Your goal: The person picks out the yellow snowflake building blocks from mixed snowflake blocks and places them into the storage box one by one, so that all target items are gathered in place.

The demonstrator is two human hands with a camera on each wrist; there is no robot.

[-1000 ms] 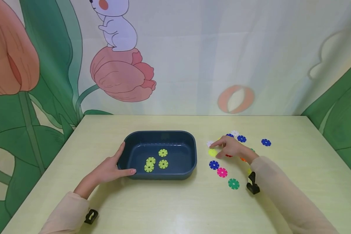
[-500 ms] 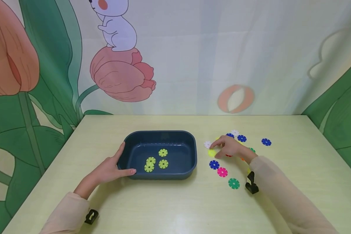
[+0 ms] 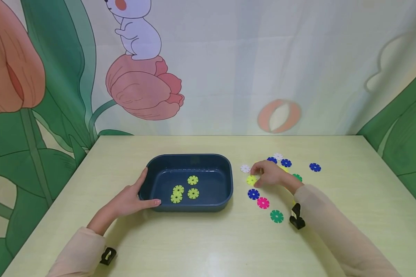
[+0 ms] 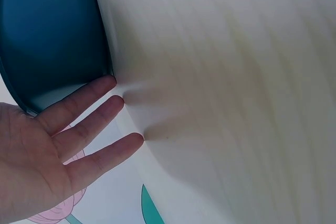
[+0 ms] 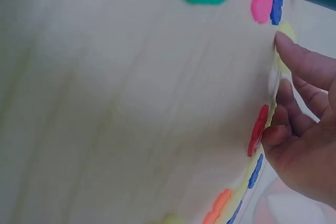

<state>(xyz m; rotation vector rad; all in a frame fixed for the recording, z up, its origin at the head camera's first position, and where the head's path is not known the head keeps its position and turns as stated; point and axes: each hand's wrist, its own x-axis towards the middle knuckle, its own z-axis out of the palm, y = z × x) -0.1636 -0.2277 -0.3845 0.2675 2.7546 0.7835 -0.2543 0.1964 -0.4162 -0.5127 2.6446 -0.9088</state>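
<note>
A dark blue rectangular basin (image 3: 194, 208) stands left of centre in the head view, with several yellow-green snowflake discs (image 3: 193, 193) inside. My left hand (image 3: 127, 201) rests at its left end, thumb on the front rim; in the left wrist view its other fingers (image 4: 102, 166) are straight. My right hand (image 3: 271, 173) is low over the loose discs, thumb beside a yellow snowflake disc (image 3: 251, 180) that lies on the table. Its forefinger is bent, with a gap to the thumb. In the right wrist view the thumb partly covers the yellow disc (image 5: 284, 62).
Near the right hand lie a white disc (image 3: 245, 168), a blue disc (image 3: 253, 194), a pink disc (image 3: 263, 203) and a green disc (image 3: 276, 216). Another blue disc (image 3: 315, 167) lies farther right. A printed curtain (image 3: 222, 77) hangs behind the table (image 3: 201, 246).
The white disc has shifted a little left, away from the yellow one. My right forefinger has drawn back and bent, uncovering more of the yellow disc. The left hand has stayed on the basin.
</note>
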